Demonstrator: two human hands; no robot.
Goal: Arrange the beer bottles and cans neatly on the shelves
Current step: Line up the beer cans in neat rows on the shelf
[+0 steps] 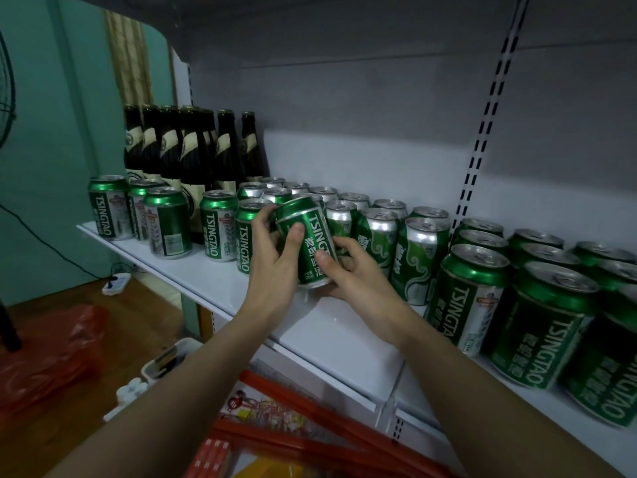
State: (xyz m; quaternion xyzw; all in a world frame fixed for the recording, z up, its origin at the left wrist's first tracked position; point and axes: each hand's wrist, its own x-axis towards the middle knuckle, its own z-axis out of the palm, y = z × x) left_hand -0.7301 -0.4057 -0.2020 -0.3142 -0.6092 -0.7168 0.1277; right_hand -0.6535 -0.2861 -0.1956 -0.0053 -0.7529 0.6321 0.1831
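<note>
Both the left hand and right hand curl fingers around a tilted green aluminium Tsingtao can, top leaning toward eleven o'clock, above the white metal shelf.

The scene is dim and cool-toned, with the shelf's back panel falling into grey shadow toward the top. Soft highlights sit on the can lids, so the light probably comes from above and behind the camera. Wide-angle distortion bends the right edge, where the nearest cans look slightly smeared.
</note>
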